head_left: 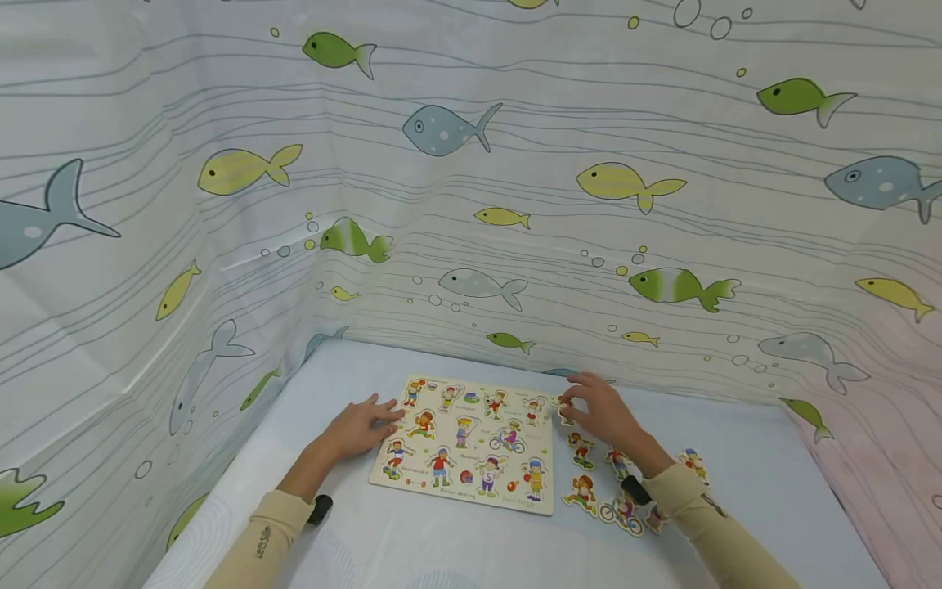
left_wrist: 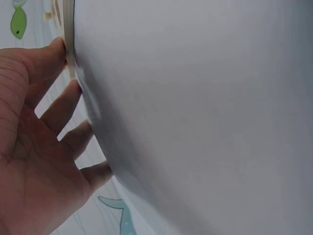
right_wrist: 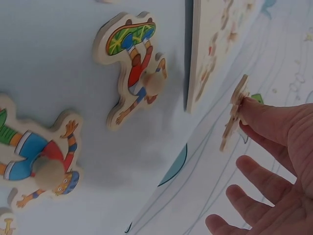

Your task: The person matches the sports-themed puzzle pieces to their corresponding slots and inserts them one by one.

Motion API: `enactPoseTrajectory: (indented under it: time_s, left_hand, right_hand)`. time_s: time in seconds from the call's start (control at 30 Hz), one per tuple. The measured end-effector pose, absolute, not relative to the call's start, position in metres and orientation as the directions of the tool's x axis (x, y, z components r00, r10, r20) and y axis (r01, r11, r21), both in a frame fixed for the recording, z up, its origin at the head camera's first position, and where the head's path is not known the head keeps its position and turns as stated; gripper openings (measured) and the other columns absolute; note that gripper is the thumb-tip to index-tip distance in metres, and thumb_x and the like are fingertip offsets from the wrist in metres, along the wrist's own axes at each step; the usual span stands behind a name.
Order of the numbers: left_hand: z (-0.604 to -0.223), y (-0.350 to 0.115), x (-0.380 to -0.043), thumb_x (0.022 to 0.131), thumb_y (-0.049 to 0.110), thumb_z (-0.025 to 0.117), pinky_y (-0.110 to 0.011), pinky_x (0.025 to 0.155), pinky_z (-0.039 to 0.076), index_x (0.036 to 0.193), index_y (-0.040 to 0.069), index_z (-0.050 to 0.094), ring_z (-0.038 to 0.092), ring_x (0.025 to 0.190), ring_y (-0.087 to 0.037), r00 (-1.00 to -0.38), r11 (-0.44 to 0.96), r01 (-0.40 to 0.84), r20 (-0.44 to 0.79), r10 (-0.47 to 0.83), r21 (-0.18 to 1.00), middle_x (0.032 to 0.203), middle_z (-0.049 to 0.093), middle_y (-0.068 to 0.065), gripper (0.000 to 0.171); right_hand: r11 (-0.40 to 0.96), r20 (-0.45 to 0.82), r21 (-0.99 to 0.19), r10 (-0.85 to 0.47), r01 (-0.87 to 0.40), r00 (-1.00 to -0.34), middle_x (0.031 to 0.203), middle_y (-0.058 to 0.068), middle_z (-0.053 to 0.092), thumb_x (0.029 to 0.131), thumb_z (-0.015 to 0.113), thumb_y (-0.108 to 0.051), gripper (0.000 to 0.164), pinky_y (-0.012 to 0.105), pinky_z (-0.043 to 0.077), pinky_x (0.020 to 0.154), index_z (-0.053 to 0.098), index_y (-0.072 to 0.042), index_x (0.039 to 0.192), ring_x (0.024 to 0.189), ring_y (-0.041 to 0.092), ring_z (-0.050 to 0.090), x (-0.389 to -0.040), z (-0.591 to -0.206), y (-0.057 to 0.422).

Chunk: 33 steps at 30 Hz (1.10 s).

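A wooden puzzle board (head_left: 471, 442) printed with children at sports lies on the table. My left hand (head_left: 361, 427) is at its left side, the thumb (left_wrist: 49, 56) right at the board's edge and the other fingers spread and resting on the tabletop. Beyond the board's upper right corner, my right hand (head_left: 605, 413) pinches a flat wooden puzzle piece (right_wrist: 234, 115) between thumb and index finger. That piece is raised and seen edge-on in the right wrist view; the remaining fingers are apart. Below it lies a skateboarder puzzle piece (right_wrist: 142, 73) with a round knob.
Several more puzzle pieces lie right of the board, among them a cyclist piece (head_left: 622, 517), a runner piece (head_left: 582, 494) and a piece (head_left: 693, 465) beyond the right wrist. A fish-print curtain (head_left: 471, 245) hangs behind the pale blue table (head_left: 743, 458).
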<state>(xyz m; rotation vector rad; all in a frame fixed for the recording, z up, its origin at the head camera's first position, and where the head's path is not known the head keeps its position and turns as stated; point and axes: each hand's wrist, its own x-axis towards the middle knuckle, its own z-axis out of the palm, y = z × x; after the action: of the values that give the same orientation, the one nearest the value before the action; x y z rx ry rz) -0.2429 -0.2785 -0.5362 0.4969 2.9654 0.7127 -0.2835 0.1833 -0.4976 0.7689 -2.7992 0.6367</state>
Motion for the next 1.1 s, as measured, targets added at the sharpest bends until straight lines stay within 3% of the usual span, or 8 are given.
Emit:
enactPoseTrajectory:
  time_s: [0.67,1.1]
  left_hand:
    - [-0.538,-0.278,-0.243,0.095,0.029,0.065,-0.075,0.105,0.018,0.128,0.014,0.067,0.032,0.138,-0.048,-0.949,0.842,0.292,0.027,0.314,0.454,0.143,0.052,-0.011,0.036]
    - [-0.539,-0.281,-0.246,0.095,0.029,0.066,-0.076,0.104,0.019,0.128,0.015,0.067,0.033,0.138,-0.047,-0.948,0.847,0.294,0.024,0.317,0.443,0.143,0.052,-0.010,0.036]
  right_hand:
    - [0.785,0.235,-0.388,-0.423,-0.483,-0.875,0.136,0.016,0.057,0.087,0.078,-0.023,0.010,0.057,0.037,0.107,0.075,-0.017,0.093,0.133,0.037,0.044,-0.289,-0.504,0.159]
    - [0.763,0.261,-0.363,-0.469,-0.535,-0.844,0.133,0.018,0.059,0.086,0.079,-0.020,0.009,0.054,0.042,0.103,0.073,-0.015,0.089,0.129,0.036,0.048,-0.295,-0.506,0.146]
